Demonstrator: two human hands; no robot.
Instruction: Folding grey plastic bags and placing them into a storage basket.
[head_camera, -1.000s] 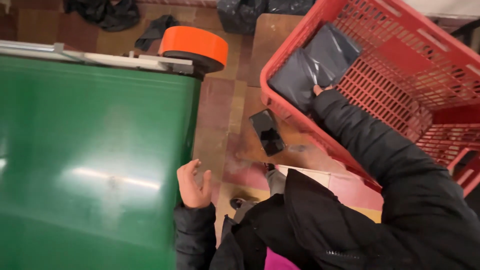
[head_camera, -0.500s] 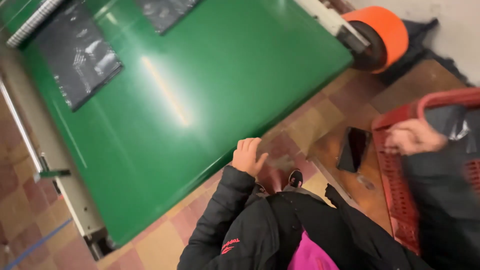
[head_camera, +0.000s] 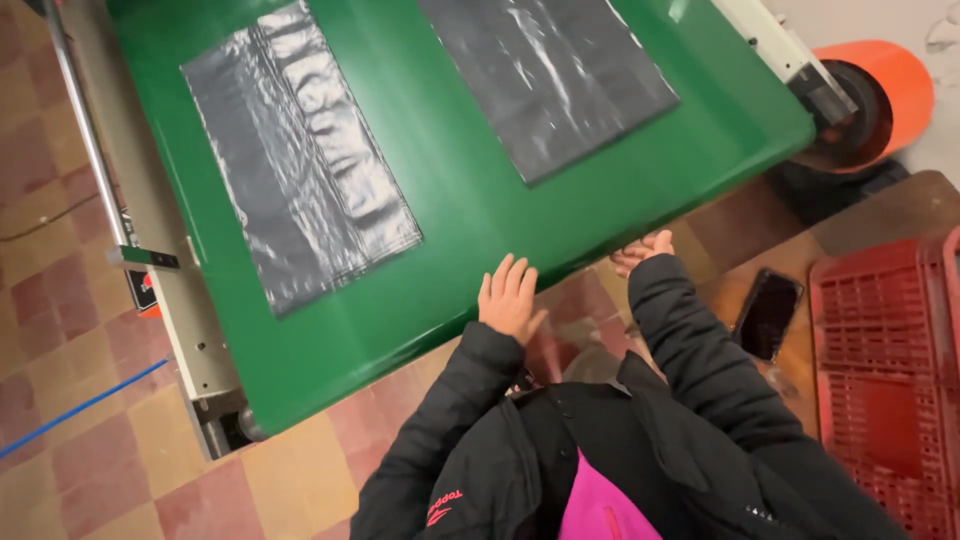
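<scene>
Head view: left hand (head_camera: 510, 300) flat, fingers spread, empty, resting on near edge of green conveyor belt (head_camera: 450, 200). Right hand (head_camera: 643, 252) at same edge, fingers extended, holding nothing visible. Two black plastic bags (head_camera: 300, 150) flat on belt, well apart from both hands.

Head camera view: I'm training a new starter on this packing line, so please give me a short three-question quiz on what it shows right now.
1. True or false: both hands are holding a black plastic bag.
2. How many black plastic bags lie flat on the green conveyor belt?
3. What lies on the brown table between the person's right sleeve and the red crate? A) a dark phone B) a pair of scissors C) a roll of tape

Key
1. False: the left hand and right hand are at the belt's near edge, fingers open, holding nothing.
2. Two: the near bag and the far bag.
3. A, the dark phone.
</scene>
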